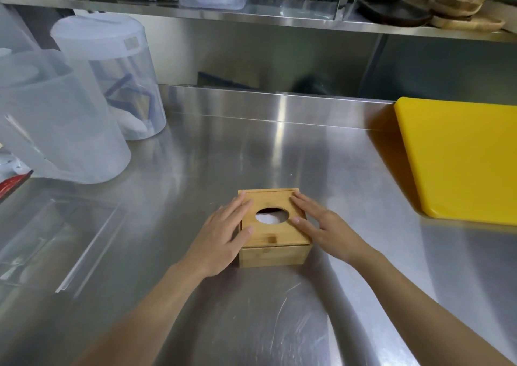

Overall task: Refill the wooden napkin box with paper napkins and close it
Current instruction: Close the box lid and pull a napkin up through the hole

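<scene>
No legible text, brand, number or sign appears anywhere in the view. A pale rectangular label on the lid of the translucent plastic canister (112, 71) is too blurred to read. The wooden napkin box (272, 238) bears no markings.

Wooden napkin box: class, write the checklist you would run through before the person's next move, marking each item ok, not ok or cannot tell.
1. Napkins inside: white paper shows through the oval hole; ok.
2. Fill level: cannot tell.
3. Lid on wooden napkin box: ok.
4. Lid fully home: it seems to overhang the near edge slightly; cannot tell.
5. Left hand and right hand flat on the lid's sides, steadying it: ok.
6. Steel counter beside the box free of loose napkins: ok.
</scene>
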Motion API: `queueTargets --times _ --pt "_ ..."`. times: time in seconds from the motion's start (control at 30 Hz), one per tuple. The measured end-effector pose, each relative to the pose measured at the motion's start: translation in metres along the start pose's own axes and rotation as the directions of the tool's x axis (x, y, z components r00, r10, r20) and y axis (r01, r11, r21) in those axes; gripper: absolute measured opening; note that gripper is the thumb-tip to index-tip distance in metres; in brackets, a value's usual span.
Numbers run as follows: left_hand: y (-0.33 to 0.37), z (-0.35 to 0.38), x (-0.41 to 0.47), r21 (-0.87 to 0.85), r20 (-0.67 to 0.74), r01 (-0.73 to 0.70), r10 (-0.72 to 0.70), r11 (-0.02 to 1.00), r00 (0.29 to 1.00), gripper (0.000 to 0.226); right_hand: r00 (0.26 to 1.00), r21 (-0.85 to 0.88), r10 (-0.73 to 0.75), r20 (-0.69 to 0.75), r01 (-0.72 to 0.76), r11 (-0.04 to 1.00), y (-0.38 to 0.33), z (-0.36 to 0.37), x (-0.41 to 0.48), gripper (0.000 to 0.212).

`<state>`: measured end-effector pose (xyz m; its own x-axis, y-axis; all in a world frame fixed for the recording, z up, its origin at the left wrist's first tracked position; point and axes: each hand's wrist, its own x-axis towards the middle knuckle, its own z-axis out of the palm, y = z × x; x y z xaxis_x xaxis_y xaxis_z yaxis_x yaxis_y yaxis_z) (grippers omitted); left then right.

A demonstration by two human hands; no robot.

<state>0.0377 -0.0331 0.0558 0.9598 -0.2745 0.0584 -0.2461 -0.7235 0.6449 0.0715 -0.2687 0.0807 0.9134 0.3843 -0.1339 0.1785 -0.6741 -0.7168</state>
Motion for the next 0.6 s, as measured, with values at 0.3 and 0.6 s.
queueTargets --times 0.3,0.6 --pt "0.0 0.0 0.0 0.216 -0.054 -0.049 0.062 0.975 0.997 0.068 0.995 -0.224 -0.081 -0.066 0.064 0.972 -0.001 0.009 -0.004 0.051" --pt "0.027 0.015 0.011 0.414 -0.125 0.093 -0.044 0.906 0.991 0.09 0.956 -0.471 -0.253 -0.15 0.156 0.868 -0.018 0.006 0.003 0.04"
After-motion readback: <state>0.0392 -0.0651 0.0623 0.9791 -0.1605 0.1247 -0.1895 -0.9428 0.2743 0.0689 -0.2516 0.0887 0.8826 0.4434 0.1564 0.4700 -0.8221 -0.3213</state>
